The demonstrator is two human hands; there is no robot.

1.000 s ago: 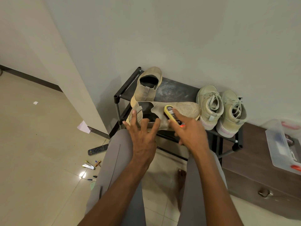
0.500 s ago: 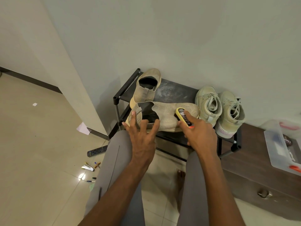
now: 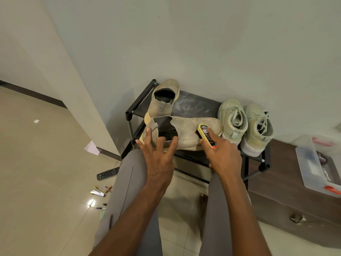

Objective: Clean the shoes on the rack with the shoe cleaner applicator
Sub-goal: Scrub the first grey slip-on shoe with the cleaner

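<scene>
since a second ago your right hand (image 3: pixel 224 156) has slid the yellow applicator (image 3: pixel 205 134), gripped, toward the toe of the beige slip-on shoe (image 3: pixel 186 134) at the rack's (image 3: pixel 130 114) front edge; your left hand (image 3: pixel 158 154) stays spread on its heel. label unreadable.

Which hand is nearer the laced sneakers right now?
Right. The right hand holds the applicator on the slip-on shoe, just beside the laced sneakers; the left hand rests at that shoe's heel, farther away.
</scene>
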